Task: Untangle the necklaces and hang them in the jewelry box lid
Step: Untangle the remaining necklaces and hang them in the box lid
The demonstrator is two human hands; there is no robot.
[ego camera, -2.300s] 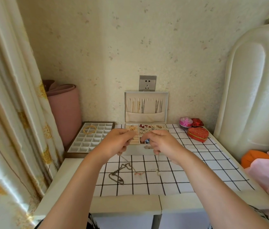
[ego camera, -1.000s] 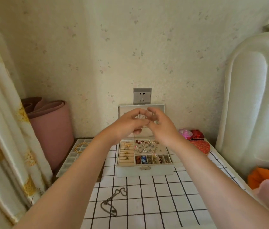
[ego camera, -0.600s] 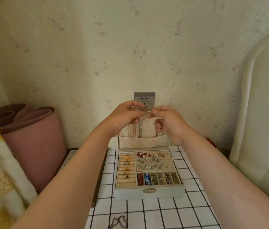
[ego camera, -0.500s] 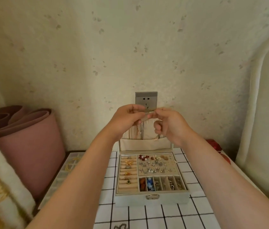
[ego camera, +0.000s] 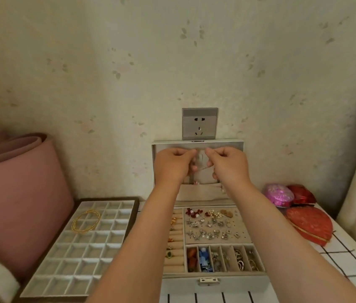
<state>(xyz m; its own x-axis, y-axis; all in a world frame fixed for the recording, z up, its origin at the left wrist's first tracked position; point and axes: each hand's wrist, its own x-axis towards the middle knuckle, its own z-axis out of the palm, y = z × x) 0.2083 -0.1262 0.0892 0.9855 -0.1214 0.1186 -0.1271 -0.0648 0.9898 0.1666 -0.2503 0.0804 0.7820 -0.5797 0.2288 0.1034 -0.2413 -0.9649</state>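
Hands: left hand (ego camera: 173,165) and right hand (ego camera: 227,166) raised side by side, fingers curled, each pinching the necklace (ego camera: 204,168).
Necklace: thin chain between the hands, against the upright jewelry box lid (ego camera: 223,143).
Surface: grid-lined table (ego camera: 347,262); open jewelry box (ego camera: 238,283); compartment tray (ego camera: 81,250) beside it.
Room: speckled wall (ego camera: 107,73), grey socket (ego camera: 199,124) above the lid, pink rolled mat (ego camera: 15,182).

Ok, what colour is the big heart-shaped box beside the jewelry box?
The heart-shaped box is red with a gold trim; head view.

The left hand (ego camera: 173,165) and right hand (ego camera: 227,165) hide most of the lid (ego camera: 220,143). The necklace (ego camera: 203,168) between them is blurred.
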